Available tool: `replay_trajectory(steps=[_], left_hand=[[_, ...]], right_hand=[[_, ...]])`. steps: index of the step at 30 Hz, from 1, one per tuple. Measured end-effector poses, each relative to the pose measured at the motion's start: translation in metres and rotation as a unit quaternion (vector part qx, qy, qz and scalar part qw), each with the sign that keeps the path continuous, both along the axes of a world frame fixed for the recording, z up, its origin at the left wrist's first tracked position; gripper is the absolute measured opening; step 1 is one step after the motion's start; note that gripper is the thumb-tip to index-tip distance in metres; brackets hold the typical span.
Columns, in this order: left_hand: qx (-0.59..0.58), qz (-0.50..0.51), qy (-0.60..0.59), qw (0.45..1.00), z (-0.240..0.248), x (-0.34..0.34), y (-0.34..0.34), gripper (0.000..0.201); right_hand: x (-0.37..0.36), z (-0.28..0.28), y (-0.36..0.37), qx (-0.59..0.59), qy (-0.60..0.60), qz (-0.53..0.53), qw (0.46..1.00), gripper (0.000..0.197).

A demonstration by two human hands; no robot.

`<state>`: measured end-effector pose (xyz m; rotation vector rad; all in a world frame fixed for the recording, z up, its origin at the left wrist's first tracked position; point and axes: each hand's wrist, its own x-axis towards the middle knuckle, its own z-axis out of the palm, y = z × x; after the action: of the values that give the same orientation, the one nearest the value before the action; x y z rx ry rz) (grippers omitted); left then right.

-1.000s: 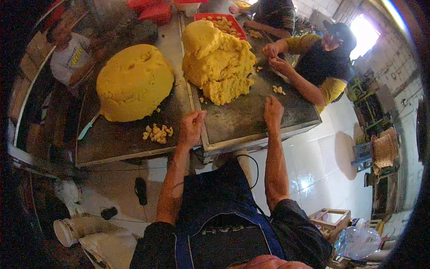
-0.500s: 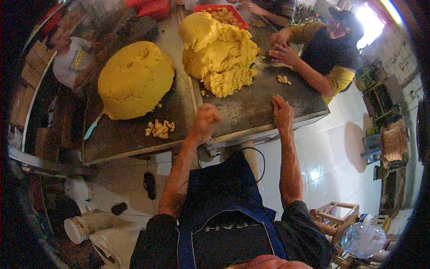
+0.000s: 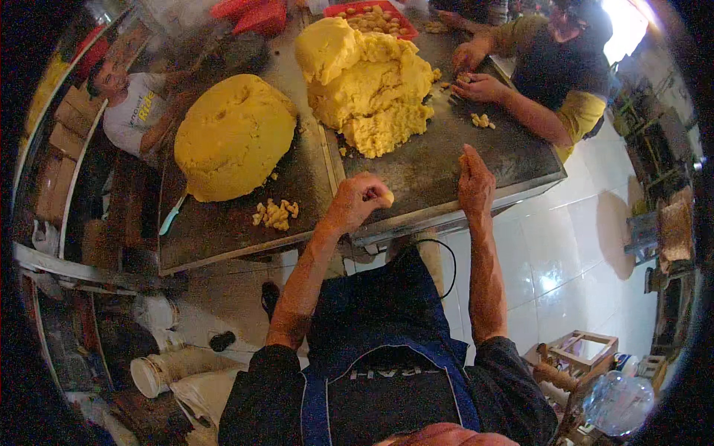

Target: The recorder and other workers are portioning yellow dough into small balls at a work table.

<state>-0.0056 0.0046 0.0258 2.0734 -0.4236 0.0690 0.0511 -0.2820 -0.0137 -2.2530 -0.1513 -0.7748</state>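
Observation:
Over the table's near edge, my left hand (image 3: pixel 361 202) is closed, with a small piece of yellow dough (image 3: pixel 387 198) pinched between thumb and finger. My right hand (image 3: pixel 477 183) is held edge-on above the near right part of the table (image 3: pixel 424 178); its fingers are stretched out side by side and the palm is turned inward. Beyond my hands rises a torn, rough heap of yellow dough (image 3: pixel 372 89). To the left sits a big smooth mound of dough (image 3: pixel 234 137), with small dough lumps (image 3: pixel 275 214) in front of it.
A teal-handled tool (image 3: pixel 171 217) sticks out from under the smooth mound. A red tray (image 3: pixel 407 30) of small dough pieces stands at the back. A co-worker's hands (image 3: pixel 480 87) work at the right side, near dough crumbs (image 3: pixel 483 120). Another person (image 3: pixel 134 104) is at the left.
My left hand has moved slightly right and turned, so the dough piece at its fingertips now shows. My right hand's fingers have straightened from a curl. The whole view has shifted slightly.

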Motion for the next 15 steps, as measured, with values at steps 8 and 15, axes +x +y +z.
replay_trajectory(steps=[8,15], left_hand=[[0.095,-0.019,0.009,0.995,0.011,0.03,-0.002,0.024],[0.114,0.209,-0.215,0.947,-0.025,0.052,-0.044,0.041]], right_hand=[[-0.004,0.005,0.001,-0.018,-0.03,-0.031,0.999,0.029],[0.0,0.006,-0.002,-0.008,-0.106,-0.039,0.994,0.037]])
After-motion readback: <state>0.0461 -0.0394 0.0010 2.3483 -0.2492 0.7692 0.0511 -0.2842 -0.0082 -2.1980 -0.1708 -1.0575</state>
